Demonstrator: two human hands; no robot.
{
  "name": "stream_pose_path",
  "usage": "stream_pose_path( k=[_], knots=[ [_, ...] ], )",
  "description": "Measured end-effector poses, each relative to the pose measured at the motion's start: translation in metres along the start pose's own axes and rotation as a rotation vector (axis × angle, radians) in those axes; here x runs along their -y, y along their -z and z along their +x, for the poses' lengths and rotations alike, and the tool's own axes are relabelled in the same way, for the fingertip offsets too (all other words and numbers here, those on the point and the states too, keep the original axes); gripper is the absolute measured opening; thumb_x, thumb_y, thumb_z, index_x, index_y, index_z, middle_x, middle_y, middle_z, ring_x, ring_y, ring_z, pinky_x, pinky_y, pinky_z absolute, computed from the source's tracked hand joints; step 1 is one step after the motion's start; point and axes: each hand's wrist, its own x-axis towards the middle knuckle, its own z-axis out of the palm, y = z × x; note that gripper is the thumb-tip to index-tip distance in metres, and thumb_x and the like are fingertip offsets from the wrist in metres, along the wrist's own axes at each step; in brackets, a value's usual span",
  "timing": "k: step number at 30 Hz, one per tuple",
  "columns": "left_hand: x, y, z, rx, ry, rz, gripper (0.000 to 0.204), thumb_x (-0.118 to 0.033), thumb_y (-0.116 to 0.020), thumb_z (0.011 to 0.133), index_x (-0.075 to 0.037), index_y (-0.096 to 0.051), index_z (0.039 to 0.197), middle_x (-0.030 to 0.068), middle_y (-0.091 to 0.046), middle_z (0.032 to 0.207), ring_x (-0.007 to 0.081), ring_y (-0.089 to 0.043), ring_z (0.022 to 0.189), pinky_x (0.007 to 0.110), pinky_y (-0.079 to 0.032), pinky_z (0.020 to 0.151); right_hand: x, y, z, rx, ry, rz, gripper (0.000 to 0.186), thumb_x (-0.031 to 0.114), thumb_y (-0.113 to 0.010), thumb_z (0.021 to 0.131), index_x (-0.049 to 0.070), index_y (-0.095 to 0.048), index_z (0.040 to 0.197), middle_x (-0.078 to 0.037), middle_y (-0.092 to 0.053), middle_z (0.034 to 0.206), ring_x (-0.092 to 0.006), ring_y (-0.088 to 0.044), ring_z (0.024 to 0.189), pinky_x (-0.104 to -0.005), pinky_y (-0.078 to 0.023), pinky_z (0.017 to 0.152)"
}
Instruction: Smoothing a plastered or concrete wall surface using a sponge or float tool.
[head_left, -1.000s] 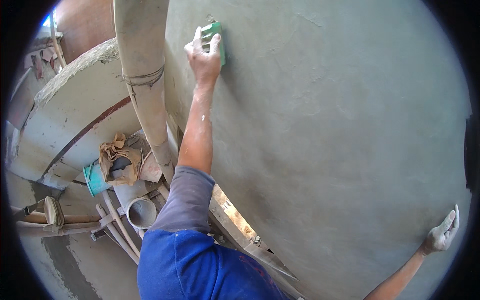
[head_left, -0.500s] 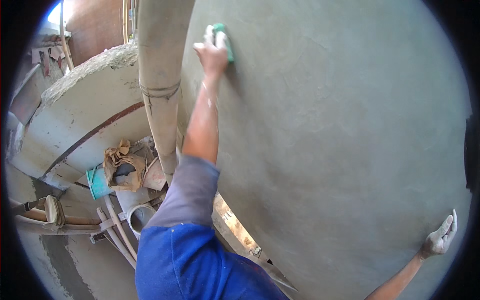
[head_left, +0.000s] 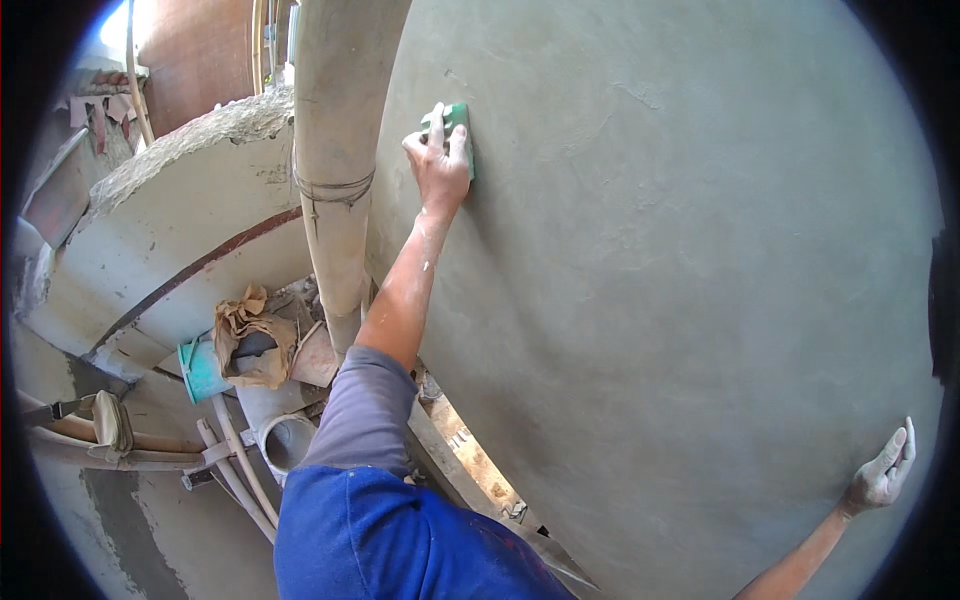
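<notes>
My left hand (head_left: 440,180) reaches up to a grey plastered wall (head_left: 640,260), its fingers whitened and wrapped round a green float (head_left: 459,120). The float is a small rectangular block held against the wall surface, partly hidden by the fingers. Lower down at the far right, my right hand (head_left: 882,478) is dusted with pale plaster. It is open, fingers stretched upward along the wall and nothing in it. The plaster looks mostly smooth, with faint swirls and a few shallow marks near the top.
A thick upright pole (head_left: 345,120) with wire tied round it stands left of my left arm. Beyond it are a curved low wall (head_left: 190,220), a turquoise bucket (head_left: 203,370), a torn paper bag (head_left: 262,340), a wide pipe (head_left: 288,440) and several thin poles (head_left: 240,460).
My left hand and the green float have moved down and slightly right across the wall, the elbow bending more. My right hand stays in place.
</notes>
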Motion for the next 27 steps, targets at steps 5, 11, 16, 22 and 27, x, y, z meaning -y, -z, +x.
stream_pose_path(
  k=[5, 11, 16, 22, 27],
  knots=[
    [-0.006, 0.002, 0.075, -0.037, 0.321, 0.045, 0.052, -0.038, -0.053, 0.095, -0.010, -0.051, 0.140, 0.0347, -0.051, 0.116, 0.0422, -0.049, 0.108, 0.045, -0.041, 0.094, -0.003, -0.007, -0.002, 0.024, 0.054, -0.046, 0.027, 0.010, -0.054, 0.102, -0.008, -0.063, 0.119, -0.013, -0.067, 0.119, -0.0169, -0.064, 0.104, -0.0276, -0.051, 0.092],
    [-0.078, 0.020, -0.023, 0.003, -0.235, -0.025, 0.051, -0.024, -0.068, 0.088, -0.007, -0.057, 0.134, 0.0255, -0.046, 0.113, 0.0387, -0.048, 0.106, 0.044, -0.041, 0.092, -0.003, 0.002, -0.001, 0.008, 0.030, -0.025, 0.027, 0.010, -0.053, 0.102, -0.008, -0.063, 0.119, -0.012, -0.067, 0.119, -0.0165, -0.064, 0.103, -0.0262, -0.051, 0.091],
    [-0.086, 0.016, 0.007, 0.027, -0.480, -0.006, 0.049, -0.019, -0.069, 0.088, -0.002, -0.058, 0.132, 0.0245, -0.044, 0.117, 0.0359, -0.043, 0.108, 0.041, -0.039, 0.094, -0.008, 0.003, -0.003, 0.008, 0.043, -0.055, 0.027, 0.010, -0.052, 0.102, -0.009, -0.063, 0.119, -0.012, -0.067, 0.119, -0.0167, -0.064, 0.103, -0.0254, -0.052, 0.090],
    [0.005, 0.004, 0.061, -0.084, 0.054, 0.103, 0.048, -0.033, -0.060, 0.093, -0.005, -0.058, 0.133, 0.0284, -0.054, 0.102, 0.0386, -0.049, 0.101, 0.045, -0.042, 0.088, -0.011, -0.003, 0.003, -0.014, 0.082, -0.015, 0.026, 0.009, -0.053, 0.102, -0.010, -0.063, 0.117, -0.013, -0.068, 0.117, -0.0158, -0.065, 0.102, -0.0248, -0.052, 0.089],
    [-0.027, 0.009, -0.050, 0.014, 0.053, -0.044, 0.054, -0.029, -0.066, 0.090, 0.000, -0.055, 0.134, 0.0301, -0.048, 0.114, 0.0409, -0.048, 0.106, 0.045, -0.039, 0.096, -0.009, -0.006, 0.002, -0.061, 0.068, 0.009, 0.026, 0.013, -0.057, 0.101, -0.006, -0.066, 0.117, -0.009, -0.069, 0.114, -0.0134, -0.065, 0.098, -0.0237, -0.051, 0.086]
  ],
)
